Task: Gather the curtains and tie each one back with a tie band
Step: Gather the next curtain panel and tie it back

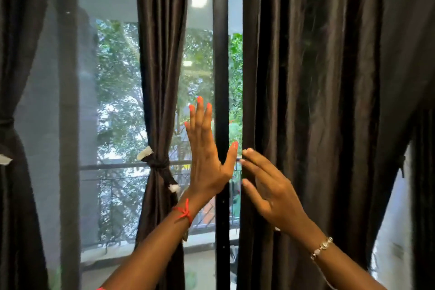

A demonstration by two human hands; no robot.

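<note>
1. At far left, the far-left curtain (14,183) is already pulled in at its waist by a dark band (7,123).
2. The middle curtain (160,66) is gathered too, with a tie band (156,163) knotted round it.
3. The left hand (207,162) is raised flat before the window frame (221,54), fingers straight and spread, holding nothing.
4. The right hand (268,188) has loosely bent, released fingers, their tips at the left edge of the wide right curtain (306,101).
5. That curtain hangs loose and untied, so it is probably the next one to gather. No band for it is in view.
</note>
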